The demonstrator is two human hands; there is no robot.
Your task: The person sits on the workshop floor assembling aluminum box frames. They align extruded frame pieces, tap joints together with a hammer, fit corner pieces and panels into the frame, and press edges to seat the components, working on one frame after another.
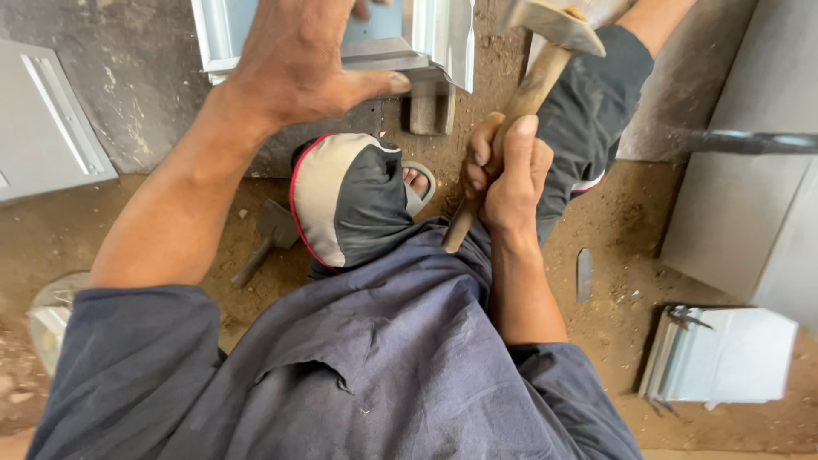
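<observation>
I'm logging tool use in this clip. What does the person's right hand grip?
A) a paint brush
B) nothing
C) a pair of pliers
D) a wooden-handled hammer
D: the right hand is wrapped around the wooden handle of a hammer with its metal head raised, while the left hand presses on the pale metal frame.

No packages, labels, signs or screens anywhere in view.
</observation>
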